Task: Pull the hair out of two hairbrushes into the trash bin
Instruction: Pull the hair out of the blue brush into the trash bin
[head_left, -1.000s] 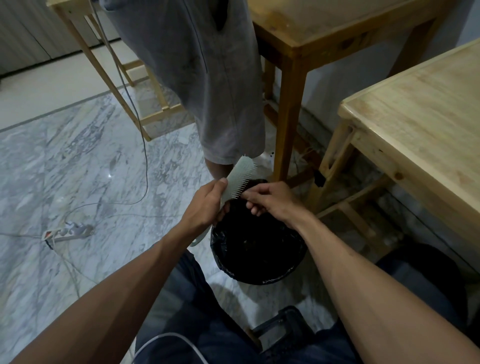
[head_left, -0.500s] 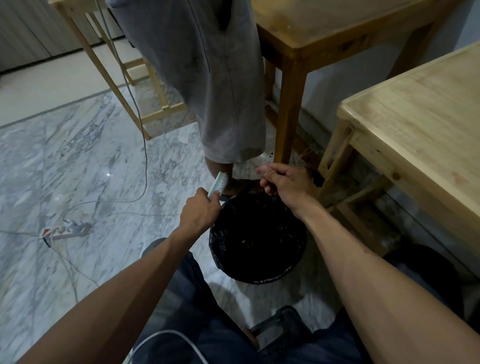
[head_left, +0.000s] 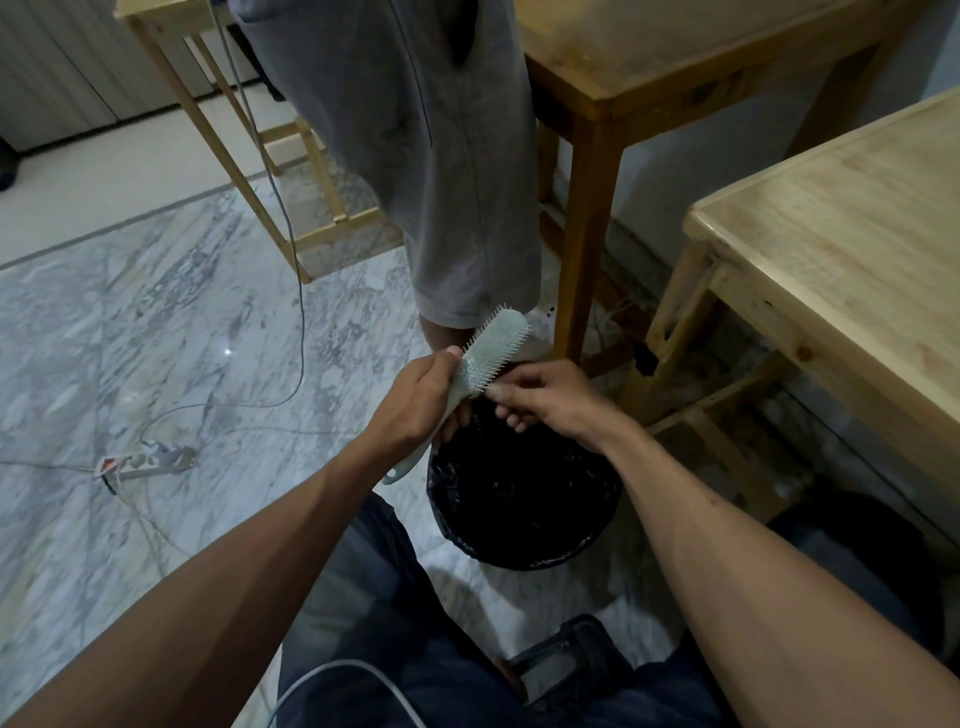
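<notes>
A pale green hairbrush (head_left: 493, 348) tilts up and to the right above the far rim of the trash bin (head_left: 524, 551), which is lined with a black bag. My left hand (head_left: 415, 402) grips the brush around its neck, and the handle end pokes out below the hand. My right hand (head_left: 545, 397) sits just right of the brush, its fingertips pinched together at the lower bristles. Whether hair is between those fingers is too small to tell. Only one hairbrush is in view.
A person in grey shorts (head_left: 441, 156) stands just beyond the bin. A wooden table (head_left: 857, 249) is at the right, a darker wooden table (head_left: 649, 67) behind it, and a light wooden frame (head_left: 249, 171) at the back left. A power strip (head_left: 150, 462) and cables lie on the marble floor.
Half a second ago my right hand was lifted away to the right of the brush; it has come back to the bristles. My left hand has turned the brush head up and rightward.
</notes>
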